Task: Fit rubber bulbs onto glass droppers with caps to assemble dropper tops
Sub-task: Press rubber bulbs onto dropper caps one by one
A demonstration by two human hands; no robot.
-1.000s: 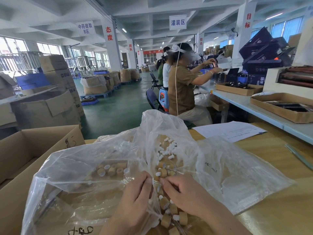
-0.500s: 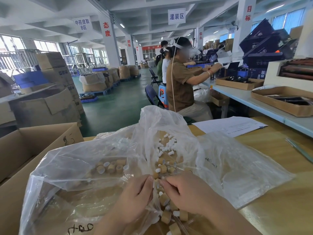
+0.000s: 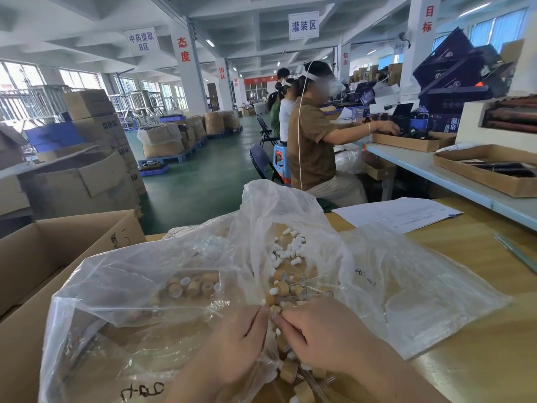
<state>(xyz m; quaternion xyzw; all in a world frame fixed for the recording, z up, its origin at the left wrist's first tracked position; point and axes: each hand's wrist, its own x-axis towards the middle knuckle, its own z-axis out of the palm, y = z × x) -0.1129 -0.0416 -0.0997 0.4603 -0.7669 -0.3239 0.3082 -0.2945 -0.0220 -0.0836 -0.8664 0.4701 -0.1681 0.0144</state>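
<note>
My left hand and my right hand meet fingertip to fingertip over a tan dropper cap, both pinching it; what sits inside the cap is hidden by the fingers. A heap of small white rubber bulbs lies further back between the clear plastic bags. Tan caps with glass droppers lie just beyond my fingers, and more tan caps sit under my right hand. Another batch of caps shows through the left bag.
An open cardboard box stands at the left. A second clear bag spreads over the wooden table at the right, with a paper sheet behind. Other workers sit at a bench ahead.
Both hands have stayed together at the cap, with the fingertips closing tighter on it. The head view has shifted slightly; the worker ahead has reached forward.
</note>
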